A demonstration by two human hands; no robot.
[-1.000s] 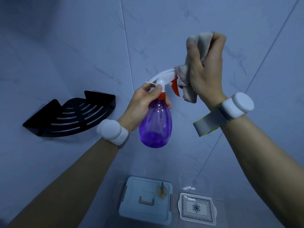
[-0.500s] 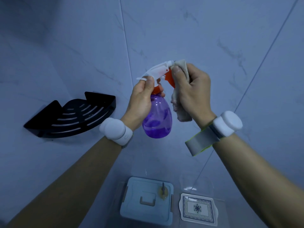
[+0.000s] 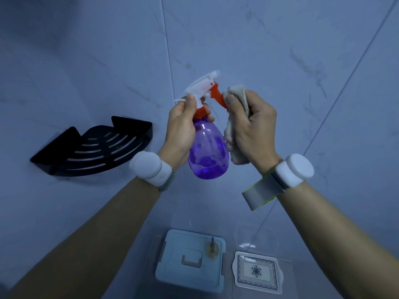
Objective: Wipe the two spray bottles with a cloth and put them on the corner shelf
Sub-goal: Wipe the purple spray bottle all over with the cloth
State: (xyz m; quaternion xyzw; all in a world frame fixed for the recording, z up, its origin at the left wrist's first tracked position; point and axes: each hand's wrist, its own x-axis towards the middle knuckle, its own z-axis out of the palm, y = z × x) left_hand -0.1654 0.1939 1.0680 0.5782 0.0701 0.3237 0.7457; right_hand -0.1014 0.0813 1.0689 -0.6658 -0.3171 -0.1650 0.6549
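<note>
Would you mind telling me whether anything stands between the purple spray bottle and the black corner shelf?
Nothing visible does: the purple spray bottle, gripped by the left hand, is right of the black corner shelf, only bare wall between.

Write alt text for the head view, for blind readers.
The left hand grips a purple spray bottle by its neck while the right hand holds a cloth against its orange trigger. A black corner shelf hangs on the left wall.

bottle: glossy clear plastic | cloth: soft fabric | shelf: black, glossy
</note>
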